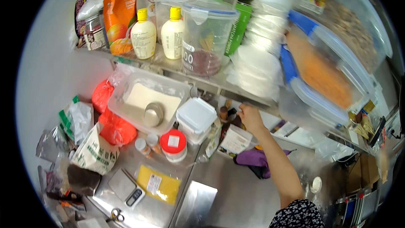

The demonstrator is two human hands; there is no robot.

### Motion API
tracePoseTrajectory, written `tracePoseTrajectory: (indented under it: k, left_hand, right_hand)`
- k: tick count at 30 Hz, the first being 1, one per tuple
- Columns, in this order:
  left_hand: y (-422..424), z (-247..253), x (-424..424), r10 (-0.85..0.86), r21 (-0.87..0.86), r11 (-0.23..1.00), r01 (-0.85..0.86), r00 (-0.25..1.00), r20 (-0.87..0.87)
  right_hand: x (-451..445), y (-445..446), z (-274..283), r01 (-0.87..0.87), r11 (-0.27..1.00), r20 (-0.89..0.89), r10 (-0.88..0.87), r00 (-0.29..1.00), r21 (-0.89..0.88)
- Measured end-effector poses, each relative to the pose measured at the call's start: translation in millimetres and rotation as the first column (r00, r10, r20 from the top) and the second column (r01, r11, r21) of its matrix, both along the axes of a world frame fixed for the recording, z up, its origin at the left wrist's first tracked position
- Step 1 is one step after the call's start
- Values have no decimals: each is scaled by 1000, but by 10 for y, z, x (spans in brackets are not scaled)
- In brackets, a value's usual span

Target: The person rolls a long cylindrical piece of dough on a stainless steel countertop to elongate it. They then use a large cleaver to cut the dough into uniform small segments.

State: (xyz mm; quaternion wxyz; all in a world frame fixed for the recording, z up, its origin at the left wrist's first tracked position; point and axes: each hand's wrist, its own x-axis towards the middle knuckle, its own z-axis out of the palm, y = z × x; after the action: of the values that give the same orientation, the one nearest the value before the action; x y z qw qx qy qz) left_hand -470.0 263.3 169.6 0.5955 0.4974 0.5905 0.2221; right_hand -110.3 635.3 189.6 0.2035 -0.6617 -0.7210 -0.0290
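Note:
My right hand (251,118) reaches under the front edge of a metal shelf (171,69), its fingers curled. Close to the fingertips are a brown stopper-like item (223,113) and a small black object (232,111). Whether the fingers grip anything is hidden. Below the wrist stands a white carton (235,141) bearing writing, with a purple cloth (253,161) beside it. A white lidded tub (196,117) sits to the left, next to a clear bin (148,101) of pale powder with a metal cup (153,114) in it. My left hand is out of view.
Overhead, the shelf carries two yellow-capped bottles (143,36), a clear lidded canister (205,38), stacked plastic-wrapped goods (259,66) and blue-latched boxes (322,76). On the counter are a digital scale (122,183), a yellow packet (167,186), a red-lidded jar (173,155) and scissors (117,216).

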Motion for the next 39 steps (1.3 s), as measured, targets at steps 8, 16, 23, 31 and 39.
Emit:
tracePoseTrajectory:
  k: [8,16,23,31,39]
  left_hand:
    - [504,-46,-176,45,-7,999,-45,999,19]
    - [625,45,-188,-23,-1,1000,23,998,59]
    - [210,-10,-135,-164,197,972,130,972,168]
    - [-147,-105,821,-237,3,959,285,791,564]
    - [-1337,343,1561,-145,-187,736,651,420,896]
  right_hand:
    - [15,1015,-600,134,963,374,-39,927,-234]
    - [41,445,-18,192,981,417,-160,895,-34]
    - [-341,-2291,920,268,919,-694,-395,601,-290]
    - [-1261,-5329,195,85,858,-703,-354,-617,-507]
    - [-1728,-7029,390,268,934,-795,-27,-607,-236]
